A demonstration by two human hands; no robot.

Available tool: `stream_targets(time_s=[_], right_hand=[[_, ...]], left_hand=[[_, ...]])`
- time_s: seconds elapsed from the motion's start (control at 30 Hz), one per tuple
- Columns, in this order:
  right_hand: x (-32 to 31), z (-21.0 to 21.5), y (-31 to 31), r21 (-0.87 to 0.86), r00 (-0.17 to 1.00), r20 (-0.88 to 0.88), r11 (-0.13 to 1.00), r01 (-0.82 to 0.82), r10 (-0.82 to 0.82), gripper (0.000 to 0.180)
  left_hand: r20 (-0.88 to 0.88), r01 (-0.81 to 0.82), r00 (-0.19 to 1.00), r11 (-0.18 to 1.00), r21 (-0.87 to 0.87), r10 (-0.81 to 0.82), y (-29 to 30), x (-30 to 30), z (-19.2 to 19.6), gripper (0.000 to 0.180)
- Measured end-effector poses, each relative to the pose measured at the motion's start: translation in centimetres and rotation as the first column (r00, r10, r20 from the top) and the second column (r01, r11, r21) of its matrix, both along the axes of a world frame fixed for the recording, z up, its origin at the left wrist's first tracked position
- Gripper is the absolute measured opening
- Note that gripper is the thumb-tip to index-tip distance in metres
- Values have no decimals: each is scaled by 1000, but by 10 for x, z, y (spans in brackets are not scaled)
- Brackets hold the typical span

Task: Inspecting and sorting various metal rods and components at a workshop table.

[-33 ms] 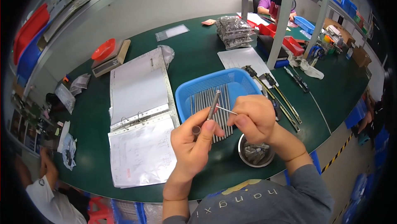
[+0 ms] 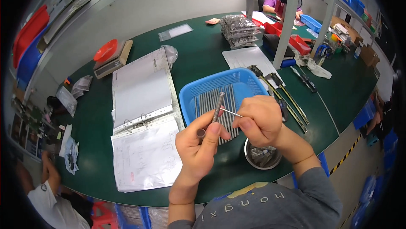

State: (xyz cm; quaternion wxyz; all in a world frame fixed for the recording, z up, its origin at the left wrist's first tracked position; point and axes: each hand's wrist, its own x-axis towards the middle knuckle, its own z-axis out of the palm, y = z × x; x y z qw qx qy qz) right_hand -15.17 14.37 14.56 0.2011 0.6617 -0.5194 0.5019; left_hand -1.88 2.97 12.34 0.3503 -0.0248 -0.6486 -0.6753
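My left hand (image 2: 198,146) pinching a slim grey metal tube (image 2: 218,106) upright, my right hand (image 2: 259,120) pinching a thin steel pin (image 2: 231,112) against its side, blue plastic basket (image 2: 189,97) of rods just behind both, round metal cup (image 2: 263,157) under my right wrist.

Basket (image 2: 247,79) as reference: rods (image 2: 211,102) lie in it. Open binder (image 2: 141,115) just left. Bowl (image 2: 262,157) in front, near edge of table (image 2: 198,51). Calipers (image 2: 279,91) just right. Scale (image 2: 112,62) behind-left, beyond the binder.
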Motion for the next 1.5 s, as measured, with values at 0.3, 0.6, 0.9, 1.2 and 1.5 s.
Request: stream_targets(time_s=[0.3,0.6,0.9,1.2,1.5], right_hand=[[7,-2,-8,34,988,-10,988,152,-151,14],[11,7,-5,-1,991,-47,992,129,-129,11],[0,7,-11,138,997,71,990,21,-31,34],[9,4,-14,48,983,-7,982,184,-184,21],[-19,17,-4,-64,979,167,989,130,-118,13]], left_hand=[[14,55,998,990,132,-57,2,-4,-9,29],[-9,44,999,984,171,-43,-2,0,-8,25],[-85,-15,996,967,254,37,-16,1,-5,25],[44,17,999,978,209,-26,-1,-5,-8,22],[-190,-203,948,945,257,255,-44,18,-2,26]])
